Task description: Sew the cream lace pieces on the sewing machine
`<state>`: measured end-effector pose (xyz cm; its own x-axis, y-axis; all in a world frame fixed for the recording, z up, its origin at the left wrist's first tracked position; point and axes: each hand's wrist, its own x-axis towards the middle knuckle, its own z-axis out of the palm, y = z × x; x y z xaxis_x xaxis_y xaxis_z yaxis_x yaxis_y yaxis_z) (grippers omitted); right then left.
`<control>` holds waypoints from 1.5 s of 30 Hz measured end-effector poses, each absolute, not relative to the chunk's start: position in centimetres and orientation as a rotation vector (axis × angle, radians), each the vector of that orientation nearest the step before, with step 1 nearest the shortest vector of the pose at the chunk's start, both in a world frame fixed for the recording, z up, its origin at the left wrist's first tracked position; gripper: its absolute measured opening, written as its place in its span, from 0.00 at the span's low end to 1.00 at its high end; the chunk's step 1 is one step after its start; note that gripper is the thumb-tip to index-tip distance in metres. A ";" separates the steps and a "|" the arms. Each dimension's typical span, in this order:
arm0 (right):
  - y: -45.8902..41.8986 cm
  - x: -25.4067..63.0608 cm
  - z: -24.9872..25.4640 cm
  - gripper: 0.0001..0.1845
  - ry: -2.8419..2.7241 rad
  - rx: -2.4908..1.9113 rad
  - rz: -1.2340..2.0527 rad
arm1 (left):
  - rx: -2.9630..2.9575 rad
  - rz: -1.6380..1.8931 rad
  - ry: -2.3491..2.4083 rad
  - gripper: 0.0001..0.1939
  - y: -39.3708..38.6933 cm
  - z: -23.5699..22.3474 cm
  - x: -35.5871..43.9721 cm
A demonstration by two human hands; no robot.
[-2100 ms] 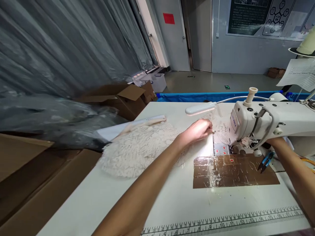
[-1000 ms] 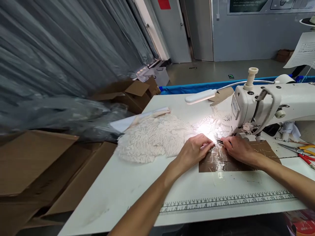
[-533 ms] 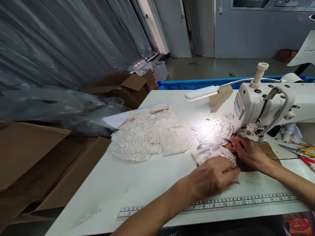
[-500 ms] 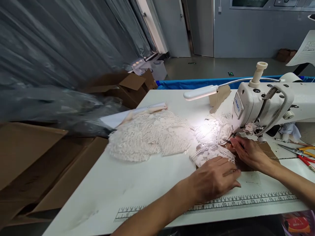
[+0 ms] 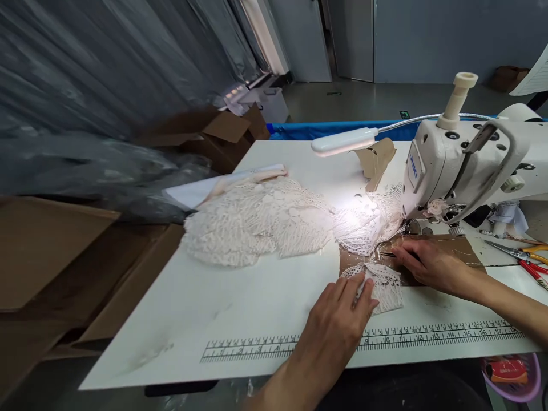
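My left hand (image 5: 338, 319) rests near the table's front edge, its fingers closed on the near end of a white lace piece (image 5: 383, 282). My right hand (image 5: 423, 262) lies on the brown plate (image 5: 458, 248) in front of the white sewing machine (image 5: 466, 165), pinching a thin dark tool (image 5: 387, 254) that points left at the lace. A larger heap of white lace (image 5: 257, 222) spreads over the table's middle left, running under the lamp's bright spot toward the needle.
The white table (image 5: 240, 308) has a printed ruler (image 5: 359, 342) along its front. A gooseneck lamp (image 5: 342, 141) hangs over the lace. Pliers and scissors (image 5: 520, 257) lie at right. Cardboard boxes (image 5: 64, 257) and grey plastic sheeting (image 5: 107, 85) stand at left.
My left hand has come back from the needle area toward the table's front, drawing the lace end with it. My right hand came out from behind the machine with the thin tool.
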<state>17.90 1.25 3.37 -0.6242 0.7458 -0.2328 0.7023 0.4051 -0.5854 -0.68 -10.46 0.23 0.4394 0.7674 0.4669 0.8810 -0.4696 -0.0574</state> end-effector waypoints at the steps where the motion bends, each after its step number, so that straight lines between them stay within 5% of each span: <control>1: 1.2 17.5 3.5 0.21 -2.622 -1.359 1.012 | -2.398 -0.563 -1.437 0.10 -10.8 0.3 -0.7; 14: 0.8 13.3 5.4 0.24 -2.954 -1.515 0.689 | -2.425 -0.614 -1.461 0.10 -10.9 0.3 -1.1; 23: 0.3 21.5 5.0 0.22 -2.787 -1.526 0.354 | -2.477 -0.703 -1.293 0.07 -8.1 2.7 -5.6; 29: 0.0 25.9 3.4 0.22 -2.683 -1.905 -0.004 | -2.643 -0.498 -1.105 0.15 -1.3 1.3 -5.2; 34: -0.3 28.8 1.3 0.24 -2.465 -1.537 -0.465 | -2.352 -0.453 -1.404 0.22 0.8 1.6 -5.6; 40: -0.3 27.1 0.8 0.17 -2.454 -1.163 0.146 | -2.677 -0.571 -1.072 0.20 -2.2 2.3 -0.8; 45: -0.4 24.3 1.3 0.14 -2.480 -1.105 0.346 | -2.757 -0.595 -0.968 0.19 -1.8 3.4 0.8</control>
<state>24.33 -0.41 1.25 -0.6064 0.7519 0.2586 0.6523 0.6564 -0.3790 0.82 -1.83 3.38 0.7116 0.5648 0.4180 0.6281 -0.7779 -0.0181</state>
